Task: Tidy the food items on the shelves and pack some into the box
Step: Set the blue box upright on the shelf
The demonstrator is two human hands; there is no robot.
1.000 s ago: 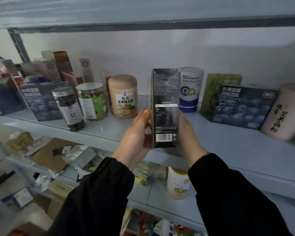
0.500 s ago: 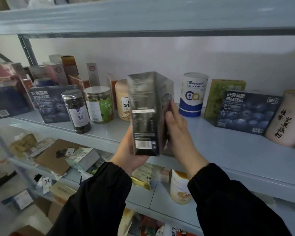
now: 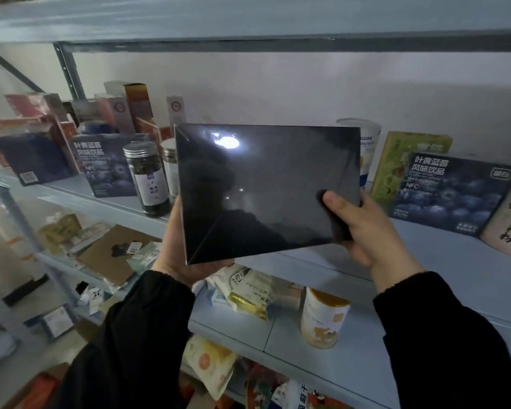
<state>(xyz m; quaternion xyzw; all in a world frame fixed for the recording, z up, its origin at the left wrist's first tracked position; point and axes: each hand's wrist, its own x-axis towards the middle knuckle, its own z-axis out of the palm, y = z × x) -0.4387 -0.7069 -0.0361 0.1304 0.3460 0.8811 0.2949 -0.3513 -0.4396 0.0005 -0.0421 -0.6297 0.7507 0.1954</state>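
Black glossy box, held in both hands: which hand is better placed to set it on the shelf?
Probably the right hand: its thumb and fingers pinch the black glossy box at its lower right corner, beside bare shelf. The left hand only supports it from below.

Middle shelf: dark jar, blueberry box standing; lower shelf: cream tin, pouches
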